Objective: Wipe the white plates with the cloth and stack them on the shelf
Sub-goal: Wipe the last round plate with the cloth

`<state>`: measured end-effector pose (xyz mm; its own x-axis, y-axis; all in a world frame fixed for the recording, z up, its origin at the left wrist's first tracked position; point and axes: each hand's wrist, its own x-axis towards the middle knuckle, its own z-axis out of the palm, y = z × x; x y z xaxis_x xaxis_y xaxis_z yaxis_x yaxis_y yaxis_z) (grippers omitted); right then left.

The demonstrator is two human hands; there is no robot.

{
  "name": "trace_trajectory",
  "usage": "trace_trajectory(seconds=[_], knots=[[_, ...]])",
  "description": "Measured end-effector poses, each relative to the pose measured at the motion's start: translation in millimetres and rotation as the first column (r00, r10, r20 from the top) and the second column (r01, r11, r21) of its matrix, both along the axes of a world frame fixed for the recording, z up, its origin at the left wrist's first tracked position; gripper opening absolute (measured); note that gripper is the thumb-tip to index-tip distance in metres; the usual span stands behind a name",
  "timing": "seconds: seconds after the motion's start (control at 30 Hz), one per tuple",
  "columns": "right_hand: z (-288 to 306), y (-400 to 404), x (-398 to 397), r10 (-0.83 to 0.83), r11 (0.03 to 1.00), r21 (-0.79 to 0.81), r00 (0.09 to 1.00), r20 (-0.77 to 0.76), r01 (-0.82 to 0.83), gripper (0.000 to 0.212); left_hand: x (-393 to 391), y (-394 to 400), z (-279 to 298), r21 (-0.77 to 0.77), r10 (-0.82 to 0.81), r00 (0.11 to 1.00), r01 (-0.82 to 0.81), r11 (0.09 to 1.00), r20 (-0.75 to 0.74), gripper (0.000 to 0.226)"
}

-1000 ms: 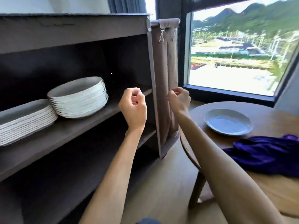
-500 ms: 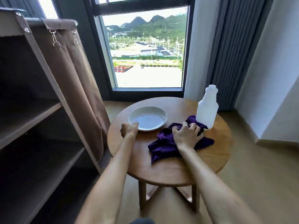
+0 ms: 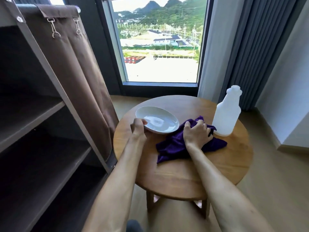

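Note:
A white plate [image 3: 160, 120] is tilted up at its near left edge above the round wooden table [image 3: 175, 174]. My left hand [image 3: 138, 127] grips that edge, thumb on the rim. Beside the plate lies a crumpled purple cloth [image 3: 173, 144]. My right hand [image 3: 198, 133] rests on top of the cloth with its fingers curled into the fabric. The dark shelf unit [image 3: 33, 114] stands at the left, and the shelves in view hold no plates.
A white plastic bottle [image 3: 225, 113] stands on the table just right of the cloth. A brown fabric cover [image 3: 71, 67] hangs clipped along the shelf unit's side. Behind the table are a tall window [image 3: 158, 44] and grey curtains [image 3: 260, 47].
The view swung from the shelf with its plate stacks to the table. My left hand took the plate's edge and tilted it up; my right hand settled on the cloth and grips it.

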<state>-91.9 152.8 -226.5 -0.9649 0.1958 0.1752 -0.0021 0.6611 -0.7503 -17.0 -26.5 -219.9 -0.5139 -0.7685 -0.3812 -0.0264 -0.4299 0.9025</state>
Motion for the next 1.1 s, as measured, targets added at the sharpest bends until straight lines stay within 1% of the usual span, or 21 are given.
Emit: trace_trajectory(seconds=[0.07,0.1,0.2,0.27,0.3,0.37,0.4,0.47,0.53,0.57,0.63,0.67,0.7,0.73,0.77,0.8,0.87,0.93,0.97,1.03,1.1], knots=[[25,-2,0,-0.016,0.948,-0.317,1.0,0.005,0.017,0.034,12,1,1,0.046,0.028,0.999,-0.027,0.999,-0.021,0.033],[41,-2,3,-0.009,0.906,-0.424,1.0,0.0,0.009,0.032,30,16,22,0.061,0.052,0.998,-0.05,0.997,-0.025,0.027],[90,-5,17,0.039,0.825,-0.554,0.989,-0.141,-0.112,0.028,69,40,43,0.125,0.118,0.992,-0.112,0.986,-0.044,0.024],[118,-9,39,0.101,0.756,-0.603,0.956,-0.276,-0.254,0.021,91,47,44,0.115,0.153,0.982,-0.14,0.983,-0.113,0.033],[128,-12,51,0.139,0.732,-0.598,0.931,-0.338,-0.327,0.017,100,49,43,0.103,0.139,0.982,-0.126,0.987,-0.13,0.04],[139,-19,75,0.239,0.701,-0.543,0.87,-0.43,-0.461,0.015,119,59,43,0.098,0.075,0.982,-0.058,0.993,-0.174,0.042],[139,-22,85,0.295,0.694,-0.504,0.842,-0.452,-0.514,0.016,126,63,42,0.102,0.045,0.979,-0.025,0.994,-0.199,0.043],[127,-29,102,0.405,0.704,-0.417,0.807,-0.431,-0.575,0.018,144,73,46,0.132,0.043,0.966,-0.009,0.991,-0.255,0.048],[107,-32,113,0.55,0.706,-0.32,0.774,-0.313,-0.631,0.017,156,77,44,0.136,0.067,0.956,-0.029,0.99,-0.287,0.051],[96,-29,118,0.631,0.697,-0.27,0.747,-0.211,-0.665,0.019,161,82,45,0.11,0.062,0.95,-0.029,0.993,-0.306,0.045],[76,-18,131,0.785,0.609,-0.197,0.619,0.014,-0.768,0.039,177,92,43,0.09,0.095,0.937,-0.068,0.994,-0.337,0.029],[70,-12,136,0.823,0.568,-0.157,0.56,0.094,-0.808,0.049,183,95,40,0.087,0.097,0.931,-0.071,0.994,-0.352,0.025],[60,-9,141,0.835,0.548,-0.107,0.533,0.14,-0.83,0.057,188,98,35,0.09,0.093,0.926,-0.064,0.994,-0.366,0.027],[52,-8,144,0.834,0.545,-0.049,0.535,0.139,-0.837,0.061,191,99,28,0.098,0.088,0.926,-0.056,0.994,-0.367,0.029],[41,-8,148,0.817,0.57,0.01,0.568,0.1,-0.822,0.062,196,104,18,0.095,0.09,0.935,-0.061,0.994,-0.343,0.028],[32,-9,155,0.78,0.625,0.045,0.626,0.013,-0.779,0.061,201,108,10,0.08,0.097,0.943,-0.075,0.994,-0.318,0.026],[19,-11,170,0.658,0.744,-0.01,0.736,-0.161,-0.668,0.055,210,122,-4,0.034,0.078,0.95,-0.071,0.997,-0.302,0.028],[18,-15,180,0.551,0.8,-0.119,0.798,-0.243,-0.589,0.048,213,129,-7,-0.032,0.043,0.94,-0.057,0.998,-0.339,0.042],[21,-19,182,0.529,0.803,-0.152,0.806,-0.265,-0.577,0.043,214,129,-4,-0.089,0.017,0.937,-0.051,0.995,-0.349,0.049],[34,-24,190,0.525,0.778,-0.191,0.786,-0.325,-0.598,0.031,216,127,3,-0.187,-0.016,0.924,-0.061,0.98,-0.383,0.058],[51,-28,200,0.573,0.714,-0.189,0.717,-0.396,-0.675,0.024,217,126,12,-0.216,-0.012,0.896,-0.094,0.972,-0.444,0.049]])
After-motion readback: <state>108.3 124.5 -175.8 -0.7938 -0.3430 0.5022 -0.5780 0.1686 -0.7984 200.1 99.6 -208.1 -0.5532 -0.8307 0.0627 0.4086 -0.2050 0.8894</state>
